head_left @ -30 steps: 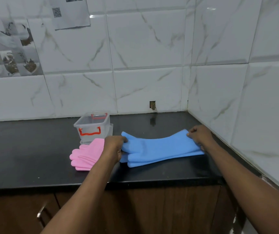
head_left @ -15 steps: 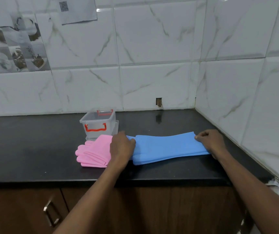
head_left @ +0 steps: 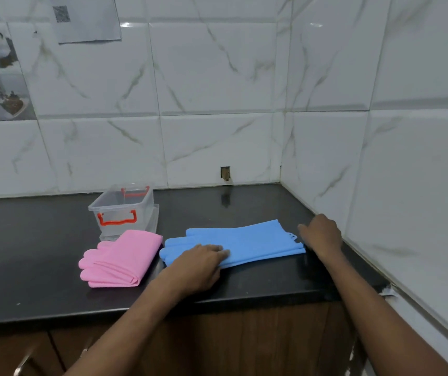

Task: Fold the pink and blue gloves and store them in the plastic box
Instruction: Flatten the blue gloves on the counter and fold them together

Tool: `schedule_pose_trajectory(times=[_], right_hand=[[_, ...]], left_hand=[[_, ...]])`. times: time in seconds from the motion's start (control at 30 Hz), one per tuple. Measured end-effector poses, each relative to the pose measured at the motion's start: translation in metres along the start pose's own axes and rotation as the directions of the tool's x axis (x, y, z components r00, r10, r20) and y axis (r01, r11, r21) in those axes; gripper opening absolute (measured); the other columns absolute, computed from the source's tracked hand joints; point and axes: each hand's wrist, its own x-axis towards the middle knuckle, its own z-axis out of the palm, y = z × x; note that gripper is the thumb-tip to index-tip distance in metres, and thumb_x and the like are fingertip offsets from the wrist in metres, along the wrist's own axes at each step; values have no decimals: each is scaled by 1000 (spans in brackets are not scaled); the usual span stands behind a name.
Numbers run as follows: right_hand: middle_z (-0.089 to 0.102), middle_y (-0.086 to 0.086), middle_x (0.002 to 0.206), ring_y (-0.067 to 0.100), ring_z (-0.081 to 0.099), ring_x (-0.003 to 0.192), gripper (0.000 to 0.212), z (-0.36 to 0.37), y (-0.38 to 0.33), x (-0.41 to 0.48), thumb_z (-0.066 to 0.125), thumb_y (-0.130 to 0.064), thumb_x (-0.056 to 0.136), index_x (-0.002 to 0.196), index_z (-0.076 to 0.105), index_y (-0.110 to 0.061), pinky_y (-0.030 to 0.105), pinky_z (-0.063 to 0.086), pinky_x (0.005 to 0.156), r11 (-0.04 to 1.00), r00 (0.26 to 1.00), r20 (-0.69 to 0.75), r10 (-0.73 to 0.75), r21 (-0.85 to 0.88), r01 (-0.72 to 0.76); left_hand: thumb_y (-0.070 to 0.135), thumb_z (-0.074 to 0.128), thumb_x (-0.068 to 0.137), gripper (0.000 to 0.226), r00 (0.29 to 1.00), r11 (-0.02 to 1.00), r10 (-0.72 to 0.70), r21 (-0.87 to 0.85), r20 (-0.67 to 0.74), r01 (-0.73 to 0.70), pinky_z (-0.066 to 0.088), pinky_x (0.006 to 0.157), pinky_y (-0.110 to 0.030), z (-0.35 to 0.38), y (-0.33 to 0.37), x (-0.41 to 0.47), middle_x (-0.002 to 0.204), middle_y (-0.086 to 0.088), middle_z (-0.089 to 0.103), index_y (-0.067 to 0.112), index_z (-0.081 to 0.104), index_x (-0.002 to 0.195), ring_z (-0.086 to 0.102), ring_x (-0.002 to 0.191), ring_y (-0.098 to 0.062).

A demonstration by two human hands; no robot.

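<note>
Blue gloves [head_left: 240,241]: stacked flat and full length on the tabletop [head_left: 27,234], centre of the frame, fingers pointing left; likely squared up ready for folding.
Left hand [head_left: 199,263]: palm down with fingers spread flat on the finger end, gripping nothing; it seems to pin the stack.
Right hand [head_left: 321,236]: at the cuff end, right of centre; fingers curled by the edge, and whether they pinch it I cannot tell.
Pink gloves [head_left: 121,260]: already folded, lower left of the blue pair, just apart.
Box [head_left: 122,210]: clear with red handles, open and empty, behind the pink pair.
Tabletop: black, glossy.
Room: corner of white marbled tiles, wooden cabinets below.
</note>
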Motion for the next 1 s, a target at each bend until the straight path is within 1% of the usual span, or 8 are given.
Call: schedule_pose_trajectory(times=[0.1,0.27,0.37,0.5,0.57,0.73,0.9,1.0], right_hand=[[60,4,76,24,58,70,44,-7,-12,-6,66,-51,78,70,49,-11,28,40,57,995,984,178,-27,-95,44],[55,3,84,26,60,86,44,-2,-29,-12,74,-50,72,78,51,-14,30,44,68,988,946,321,37,-157,15],[63,11,92,26,63,87,36,3,-30,-2,78,-34,75,83,59,-5,33,48,73,997,903,422,77,-5,-83],[61,12,74,21,58,53,26,3,-25,-2,74,-21,81,83,55,-3,25,44,45,944,875,473,103,231,-236],[64,18,76,24,63,48,23,3,-20,-6,72,-16,83,88,56,0,23,47,38,867,842,527,113,363,-343],[64,23,76,26,65,51,11,3,-31,-13,67,4,79,86,61,10,24,52,39,590,869,494,29,693,-414],[66,25,67,26,68,46,6,-18,-70,-4,65,9,79,77,60,10,25,54,42,480,895,440,-76,802,-354],[66,23,77,32,68,56,13,-24,-64,-1,70,7,74,83,60,7,28,54,42,602,900,434,-42,730,-324]], left_hand=[[15,47,88,66,989,1000,-17,-8,144,18,28,114,-37,-4,-5,5,156,-1,32,19,26,151,38,138,-23],[15,46,90,75,972,999,-7,32,235,0,27,116,-40,-10,-3,10,160,-5,22,21,7,155,34,140,-27],[13,44,92,74,973,1000,14,-3,230,-13,22,117,-41,-10,-3,4,161,-4,19,23,5,155,29,143,-25],[34,47,94,72,979,997,41,-77,198,-26,21,117,-35,-14,-14,-3,160,-3,24,22,11,155,30,143,-21],[50,48,94,76,987,994,8,-105,161,9,24,115,-33,-13,-17,-3,158,-2,31,24,13,155,34,141,-20],[57,43,92,75,998,999,-42,-9,-41,42,17,120,-41,1,-5,0,151,-5,42,22,19,154,38,138,-20],[24,51,87,76,976,980,-199,-22,-94,197,22,115,-50,8,5,13,149,-5,43,23,14,154,42,134,-25],[6,49,89,80,961,963,-261,42,-92,266,16,113,-61,7,-10,11,156,-8,27,29,9,154,23,145,-27]])
